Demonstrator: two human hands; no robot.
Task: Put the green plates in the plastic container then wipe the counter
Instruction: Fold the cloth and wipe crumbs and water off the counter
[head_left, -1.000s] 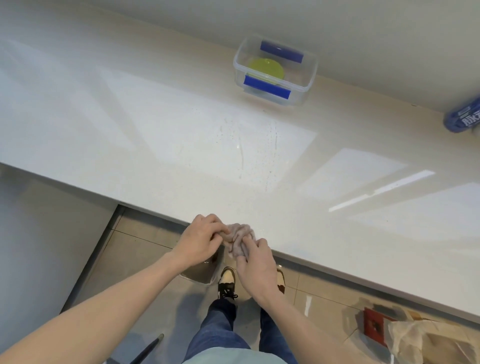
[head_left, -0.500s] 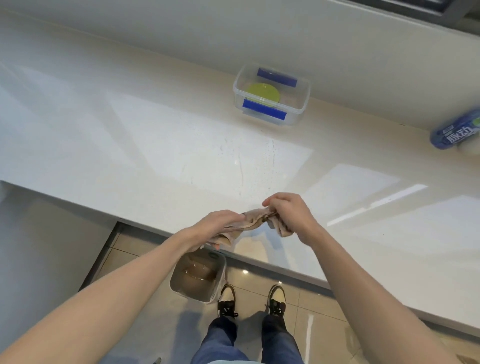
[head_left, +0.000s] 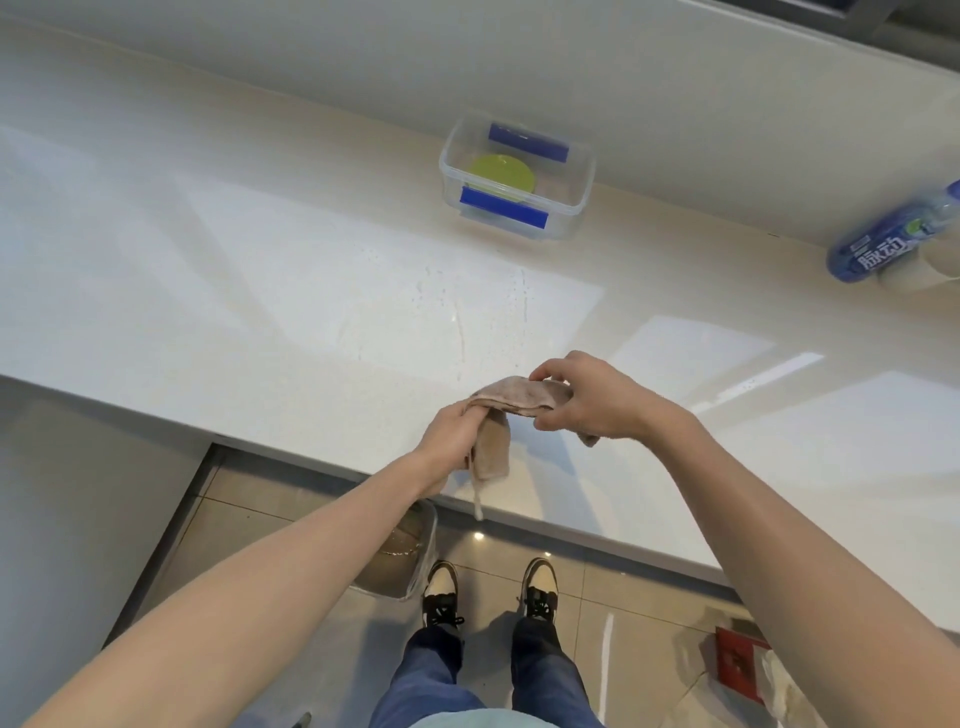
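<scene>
A clear plastic container (head_left: 582, 179) with blue clips stands at the back of the pale counter (head_left: 208, 291), against the wall. Green plates (head_left: 501, 174) lie inside it. Above the counter's front edge I hold a beige cloth (head_left: 511, 397) stretched between both hands. My left hand (head_left: 452, 441) grips its left end, from which a flap hangs down. My right hand (head_left: 587, 397) pinches the right end. Water streaks and droplets (head_left: 460, 332) mark the counter just beyond the cloth.
A blue-labelled bottle (head_left: 883, 241) lies at the counter's far right by the wall. On the floor below the counter edge stands a clear tub with water (head_left: 410, 561), beside my shoes. A red object and a plastic bag (head_left: 753, 670) lie on the floor at right.
My hands have risen from below the counter edge up over the counter, and the bunched cloth has been pulled out between them. The view has tilted toward the wall.
</scene>
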